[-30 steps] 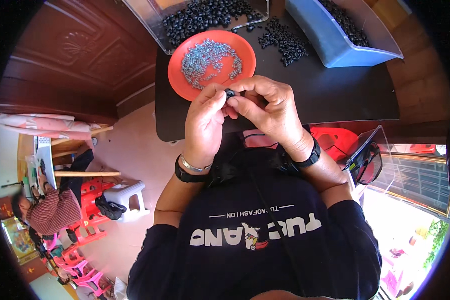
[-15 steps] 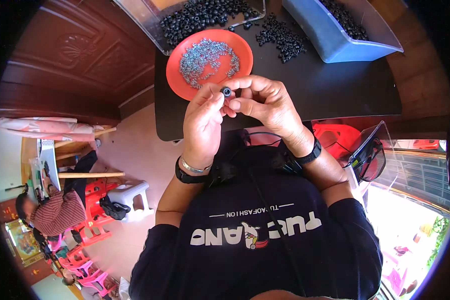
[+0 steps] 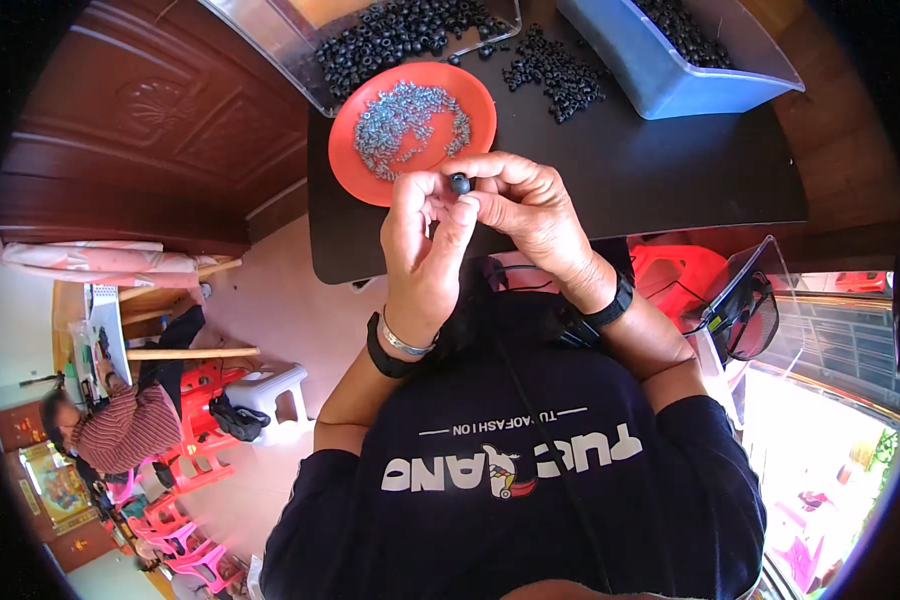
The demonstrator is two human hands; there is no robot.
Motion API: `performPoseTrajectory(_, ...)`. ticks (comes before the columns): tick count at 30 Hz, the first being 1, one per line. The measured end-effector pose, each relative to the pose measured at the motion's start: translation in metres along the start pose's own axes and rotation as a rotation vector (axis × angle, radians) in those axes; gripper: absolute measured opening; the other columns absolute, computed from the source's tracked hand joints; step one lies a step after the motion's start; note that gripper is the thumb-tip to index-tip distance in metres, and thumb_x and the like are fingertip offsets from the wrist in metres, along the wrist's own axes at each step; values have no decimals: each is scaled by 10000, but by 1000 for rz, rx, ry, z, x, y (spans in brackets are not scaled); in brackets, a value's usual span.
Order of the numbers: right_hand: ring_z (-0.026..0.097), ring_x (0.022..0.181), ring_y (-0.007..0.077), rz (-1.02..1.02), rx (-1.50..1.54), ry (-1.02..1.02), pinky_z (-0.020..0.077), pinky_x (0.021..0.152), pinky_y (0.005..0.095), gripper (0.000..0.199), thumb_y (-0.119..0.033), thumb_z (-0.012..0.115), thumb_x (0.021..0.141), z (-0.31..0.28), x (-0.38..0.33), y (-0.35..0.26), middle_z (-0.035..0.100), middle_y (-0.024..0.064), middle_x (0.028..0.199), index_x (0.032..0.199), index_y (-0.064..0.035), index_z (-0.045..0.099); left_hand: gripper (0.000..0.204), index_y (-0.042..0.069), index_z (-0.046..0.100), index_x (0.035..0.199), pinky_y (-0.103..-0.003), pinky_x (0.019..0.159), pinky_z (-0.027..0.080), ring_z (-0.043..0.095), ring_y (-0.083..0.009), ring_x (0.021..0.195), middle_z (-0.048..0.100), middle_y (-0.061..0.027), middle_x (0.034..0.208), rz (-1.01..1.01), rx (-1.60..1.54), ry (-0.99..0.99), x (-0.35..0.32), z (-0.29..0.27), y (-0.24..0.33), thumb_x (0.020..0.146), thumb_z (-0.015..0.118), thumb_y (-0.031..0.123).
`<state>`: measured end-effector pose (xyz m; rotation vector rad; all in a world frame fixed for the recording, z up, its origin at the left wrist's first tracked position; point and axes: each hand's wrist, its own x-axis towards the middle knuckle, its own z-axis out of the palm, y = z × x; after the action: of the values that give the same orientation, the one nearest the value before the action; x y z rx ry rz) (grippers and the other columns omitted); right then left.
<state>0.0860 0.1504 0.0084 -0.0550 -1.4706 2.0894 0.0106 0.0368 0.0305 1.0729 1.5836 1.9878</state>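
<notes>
Here the left hand and the right hand meet above the near edge of the black bench, their fingertips closed together on one small black ring. Just beyond lies the red plate of small metal pieces, with loose black rings and two bins farther back.

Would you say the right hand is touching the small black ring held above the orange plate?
Touching. The head view shows the right hand pinching the small black ring at its fingertips, with the left hand meeting it from the other side.
</notes>
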Motion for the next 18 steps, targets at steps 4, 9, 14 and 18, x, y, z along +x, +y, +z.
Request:
performPoseTrajectory(4,473,703,-5,62,88,12,430,684,163,279,-64,675,860,-3,-3,0,578,-81,772,1136,-38,652,167,-4,481,990,-234,669,402,458,-68,736,539,-30,835,92,140,-31,-2,0,-2,908,585,98)
performPoseTrajectory(9,566,789,47,21,-12,-19,468,758,208,294,-37,672,852,-13,-9,3,664,7,902,1144,-36,636,157,-6,486,978,-238,670,407,460,-70,732,538,-29,823,135,87,36,-4,7,-4,910,579,101)
performPoseTrajectory(14,555,696,54,-224,-595,0,467,629,216,218,19,679,829,-2,-12,-19,663,22,871,1046,-4,668,158,-1,499,941,-227,665,390,456,-71,733,514,-14,795,-4,157,-16,-3,2,-3,938,531,154)
performPoseTrajectory(18,611,709,77,-157,-426,39,511,654,220,206,5,681,828,-5,-13,-10,671,55,876,1034,0,670,195,5,506,903,-222,672,383,463,-76,721,517,-15,787,-156,-67,15,0,5,-1,947,504,195)
